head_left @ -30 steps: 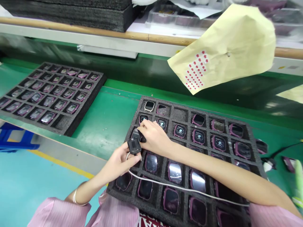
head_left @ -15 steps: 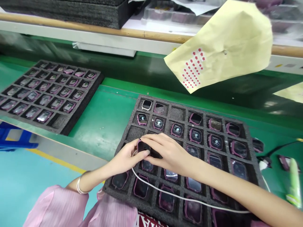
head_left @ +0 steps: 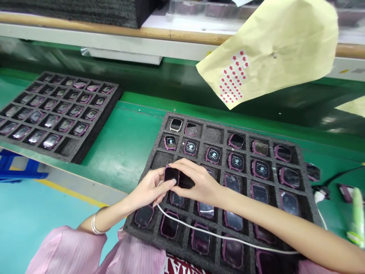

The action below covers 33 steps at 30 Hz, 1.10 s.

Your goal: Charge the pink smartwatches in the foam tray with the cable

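Between both hands is a smartwatch [head_left: 171,174] with a dark screen and a purple case, held above a black foam tray [head_left: 214,136]. My left hand [head_left: 151,187] grips its left side, thumb across the lower front. The fingertips of my right hand [head_left: 196,182] close on its top and right edges. A white cable [head_left: 211,233] runs from under my left hand across the tray to the right; its end at the watch is hidden. Other smartwatches [head_left: 235,161] sit in the tray's compartments, several with lit dials and others dark.
At the left lies a second foam tray [head_left: 68,146] of watches. Yellow paper [head_left: 265,57] with red arrow stickers hangs from the shelf edge [head_left: 114,49]. Right of the near tray are a loose watch [head_left: 313,172], a black cable [head_left: 342,173] and a green-and-white tool [head_left: 356,217].
My right fingers have shifted slightly on the watch, and more of its dark screen shows. Both hands still hold it over the same part of the tray. The camera view has moved slightly.
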Each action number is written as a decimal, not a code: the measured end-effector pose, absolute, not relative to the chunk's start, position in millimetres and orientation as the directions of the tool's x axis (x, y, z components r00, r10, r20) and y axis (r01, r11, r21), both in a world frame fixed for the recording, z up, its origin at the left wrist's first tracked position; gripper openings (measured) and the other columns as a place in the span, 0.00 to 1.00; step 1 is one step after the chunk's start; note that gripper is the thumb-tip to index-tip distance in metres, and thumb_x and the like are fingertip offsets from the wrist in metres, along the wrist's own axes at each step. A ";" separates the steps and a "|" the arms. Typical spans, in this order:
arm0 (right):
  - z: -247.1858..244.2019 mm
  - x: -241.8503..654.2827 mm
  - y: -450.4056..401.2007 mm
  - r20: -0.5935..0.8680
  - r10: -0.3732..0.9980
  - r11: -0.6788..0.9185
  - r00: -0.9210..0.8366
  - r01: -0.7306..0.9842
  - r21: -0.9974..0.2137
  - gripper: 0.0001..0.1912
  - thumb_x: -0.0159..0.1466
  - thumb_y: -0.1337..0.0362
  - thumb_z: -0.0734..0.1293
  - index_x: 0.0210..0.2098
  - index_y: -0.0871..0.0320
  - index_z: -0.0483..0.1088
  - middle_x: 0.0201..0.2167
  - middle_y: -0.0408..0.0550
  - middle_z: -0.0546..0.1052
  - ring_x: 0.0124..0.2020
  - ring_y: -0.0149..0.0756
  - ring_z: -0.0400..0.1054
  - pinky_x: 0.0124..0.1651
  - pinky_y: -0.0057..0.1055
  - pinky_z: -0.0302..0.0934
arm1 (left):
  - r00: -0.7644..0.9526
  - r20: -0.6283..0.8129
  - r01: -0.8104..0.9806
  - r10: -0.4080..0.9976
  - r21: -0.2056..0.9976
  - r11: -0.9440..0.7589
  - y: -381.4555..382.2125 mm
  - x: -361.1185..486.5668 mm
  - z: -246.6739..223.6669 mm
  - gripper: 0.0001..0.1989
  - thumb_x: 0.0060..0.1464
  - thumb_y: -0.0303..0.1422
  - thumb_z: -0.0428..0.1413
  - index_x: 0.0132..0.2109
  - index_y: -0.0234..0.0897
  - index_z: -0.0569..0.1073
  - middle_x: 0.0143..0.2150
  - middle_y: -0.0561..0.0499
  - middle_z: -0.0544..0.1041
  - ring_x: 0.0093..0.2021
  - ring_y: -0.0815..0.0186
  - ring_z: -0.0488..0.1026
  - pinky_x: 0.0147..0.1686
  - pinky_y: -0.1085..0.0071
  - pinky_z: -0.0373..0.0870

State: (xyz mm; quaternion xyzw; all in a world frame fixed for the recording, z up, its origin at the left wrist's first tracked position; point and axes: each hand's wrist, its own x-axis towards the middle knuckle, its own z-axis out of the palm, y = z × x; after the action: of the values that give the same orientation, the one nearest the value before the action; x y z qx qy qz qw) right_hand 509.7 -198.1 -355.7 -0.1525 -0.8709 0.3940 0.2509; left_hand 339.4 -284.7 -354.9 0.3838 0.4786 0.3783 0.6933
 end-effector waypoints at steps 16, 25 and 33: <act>-354.0 511.6 -199.0 0.316 0.466 0.635 -0.826 0.064 -0.770 0.19 0.62 0.66 0.68 0.52 0.60 0.65 0.43 0.55 0.73 0.44 0.43 0.69 0.46 0.41 0.67 | 0.189 -0.365 -0.112 0.911 0.914 0.390 -285.0 342.4 -354.0 0.17 0.57 0.39 0.56 0.46 0.29 0.67 0.19 0.61 0.62 0.10 0.79 0.54 0.08 0.82 0.50; -360.2 514.5 -198.5 0.382 0.410 0.747 -0.828 0.064 -0.662 0.20 0.64 0.63 0.67 0.54 0.62 0.63 0.45 0.57 0.73 0.45 0.44 0.68 0.46 0.43 0.65 | 0.121 -0.274 -0.071 0.954 0.956 0.284 -288.5 345.3 -357.0 0.12 0.57 0.35 0.56 0.46 0.32 0.70 0.34 0.52 0.71 0.28 0.73 0.67 0.27 0.79 0.65; -360.9 513.2 -195.0 0.471 0.335 0.838 -0.816 0.028 -0.545 0.20 0.65 0.63 0.67 0.54 0.64 0.63 0.45 0.59 0.73 0.44 0.45 0.69 0.44 0.42 0.65 | 0.124 -0.212 -0.066 0.969 0.973 0.221 -288.2 344.2 -360.5 0.14 0.58 0.35 0.55 0.49 0.32 0.70 0.41 0.47 0.73 0.42 0.63 0.69 0.38 0.73 0.67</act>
State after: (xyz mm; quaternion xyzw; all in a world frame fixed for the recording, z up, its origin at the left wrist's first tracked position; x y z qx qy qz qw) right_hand 513.2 -195.0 -360.9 -0.0992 -0.9147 0.2671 0.2866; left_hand 344.2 -288.2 -360.5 0.4505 0.5012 0.4320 0.5994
